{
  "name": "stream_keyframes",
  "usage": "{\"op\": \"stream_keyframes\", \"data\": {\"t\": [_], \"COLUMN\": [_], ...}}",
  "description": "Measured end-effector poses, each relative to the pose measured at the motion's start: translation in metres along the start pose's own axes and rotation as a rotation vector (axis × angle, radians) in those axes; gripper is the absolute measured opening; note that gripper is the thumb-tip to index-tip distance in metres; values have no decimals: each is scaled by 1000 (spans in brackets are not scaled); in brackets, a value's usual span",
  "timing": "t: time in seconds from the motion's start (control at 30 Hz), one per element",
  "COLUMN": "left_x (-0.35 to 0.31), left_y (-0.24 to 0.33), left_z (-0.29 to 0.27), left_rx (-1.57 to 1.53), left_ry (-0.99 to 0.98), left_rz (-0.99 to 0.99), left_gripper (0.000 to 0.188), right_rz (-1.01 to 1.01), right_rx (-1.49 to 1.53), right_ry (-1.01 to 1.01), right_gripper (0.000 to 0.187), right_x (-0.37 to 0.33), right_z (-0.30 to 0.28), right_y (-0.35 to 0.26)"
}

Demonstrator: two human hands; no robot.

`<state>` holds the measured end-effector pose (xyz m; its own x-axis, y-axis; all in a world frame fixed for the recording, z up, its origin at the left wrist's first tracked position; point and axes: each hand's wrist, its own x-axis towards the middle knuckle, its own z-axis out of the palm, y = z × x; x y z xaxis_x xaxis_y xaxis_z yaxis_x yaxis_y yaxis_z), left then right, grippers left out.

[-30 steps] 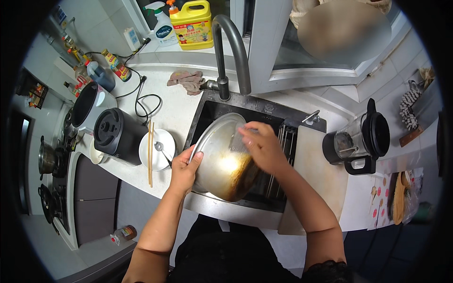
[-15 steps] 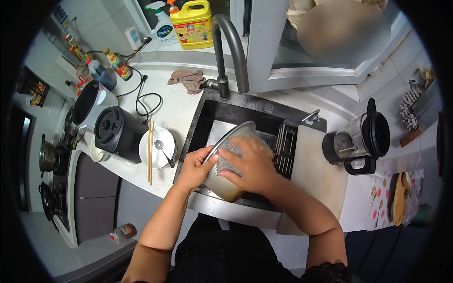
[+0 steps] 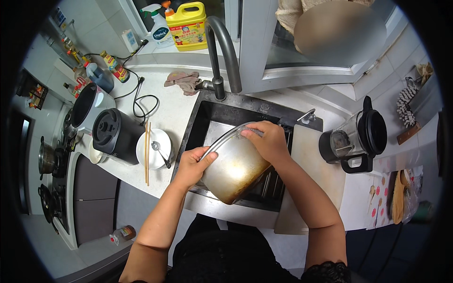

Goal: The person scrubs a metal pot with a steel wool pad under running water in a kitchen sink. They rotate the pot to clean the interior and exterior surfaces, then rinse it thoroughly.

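A metal pot is tilted on its side over the sink, its outer wall facing me and browned near the base. My left hand is closed on the left part of its rim, thumb on the outside. At the upper right of the rim, my right hand pinches a silvery mesh scrubbing cloth against the metal. Most of the cloth is hidden under the fingers and behind the rim.
A grey faucet arches behind the pot. Right of the sink lie a cutting board and a blender jug. Left are a white bowl with a spoon, chopsticks and a dark appliance. A rag lies near the faucet.
My right hand has moved from the pot's side wall up to its rim, carrying the mesh cloth, so the stained wall now shows. My left hand keeps its hold.
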<state>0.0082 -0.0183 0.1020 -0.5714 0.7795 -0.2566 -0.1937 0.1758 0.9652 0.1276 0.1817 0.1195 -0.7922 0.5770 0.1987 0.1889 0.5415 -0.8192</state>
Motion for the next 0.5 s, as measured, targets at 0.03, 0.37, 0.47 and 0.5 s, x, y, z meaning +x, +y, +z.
{"op": "stream_keyframes", "data": {"t": [0.03, 0.37, 0.47, 0.5], "left_x": [2, -2, -3, -2], "left_y": [-1, 4, 4, 4], "left_z": [-1, -4, -5, -4], "left_rx": [31, 171, 157, 163], "left_ry": [1, 32, 33, 36], "left_rz": [14, 85, 83, 83], "left_gripper": [29, 25, 26, 26], "right_rz": [61, -189, -26, -121], "right_rx": [33, 13, -55, -110], "right_ry": [-23, 7, 7, 73], "right_gripper": [18, 8, 11, 11], "right_x": [-1, -2, 0, -2], "right_z": [-3, 3, -1, 10], "right_y": [-5, -5, -19, -15]}}
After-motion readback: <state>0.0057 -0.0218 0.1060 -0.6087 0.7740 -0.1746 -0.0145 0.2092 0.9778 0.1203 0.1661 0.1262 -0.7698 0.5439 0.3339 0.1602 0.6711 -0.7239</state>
